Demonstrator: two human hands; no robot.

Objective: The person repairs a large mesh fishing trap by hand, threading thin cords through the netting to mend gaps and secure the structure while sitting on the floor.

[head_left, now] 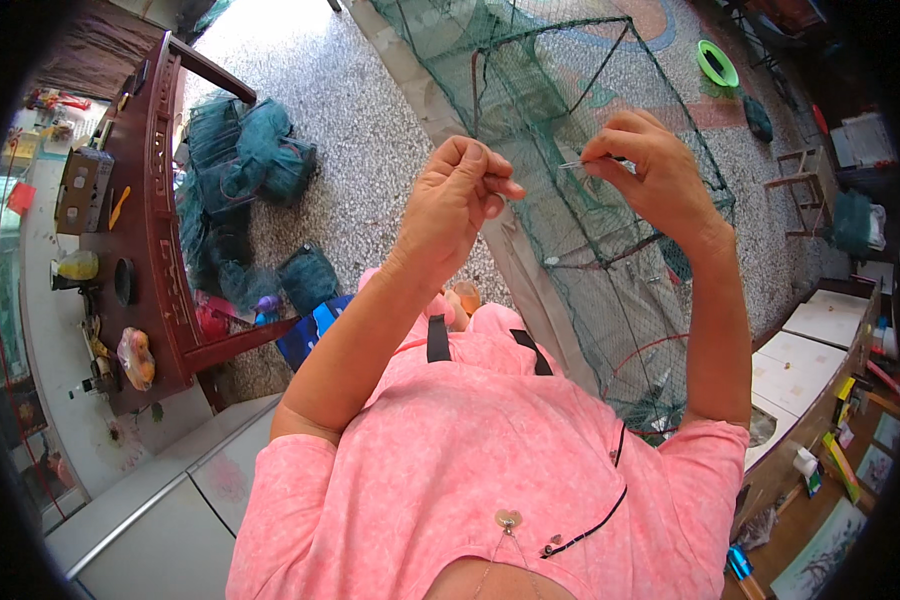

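Note:
Both my hands are raised in front of my chest, above a green mesh net [560, 130] stretched over dark frames. My left hand [458, 190] is closed, thumb and fingers pressed together; whatever it may pinch is too small to see. To the right, my right hand [642, 160] pinches a thin, shiny, needle-like piece [570, 165], its tip pointing toward my left hand. A small gap separates the two hands. No thread between them can be made out.
Bundled dark-green netting [245, 150] lies on the speckled floor at left, beside a reddish-brown wooden table [145, 220]. A light-green basin [717, 63] sits far right, with a wooden stool [805, 190] nearer. White-topped cabinet [795, 365] stands at right.

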